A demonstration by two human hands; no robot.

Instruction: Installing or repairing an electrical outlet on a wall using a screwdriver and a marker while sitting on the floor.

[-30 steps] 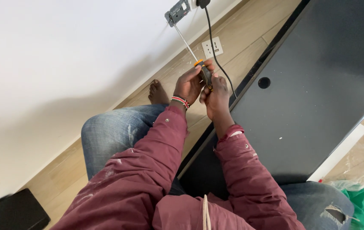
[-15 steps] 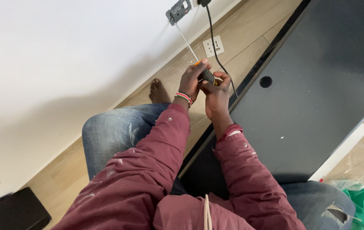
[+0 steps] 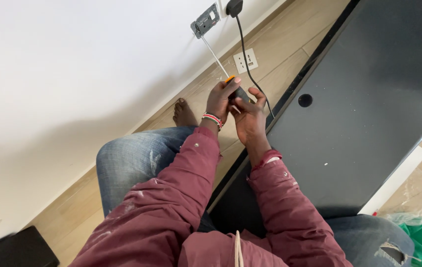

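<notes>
My left hand (image 3: 219, 100) and my right hand (image 3: 249, 114) are both wrapped around the orange and black handle of a long screwdriver (image 3: 234, 89). Its thin metal shaft (image 3: 212, 55) runs up to a metal socket frame (image 3: 205, 21) on the white wall, the tip touching it. A beaded bracelet sits on my left wrist. Both sleeves are dark red, above blue jeans.
A black plug with its cable (image 3: 250, 64) hangs from the wall beside the frame. A white socket faceplate (image 3: 246, 61) lies on the wooden floor. A black panel with a round hole (image 3: 364, 104) lies to the right. My bare foot (image 3: 184, 113) rests near the wall.
My hands have shifted slightly on the screwdriver handle, turning it. The shaft stays on the socket frame.
</notes>
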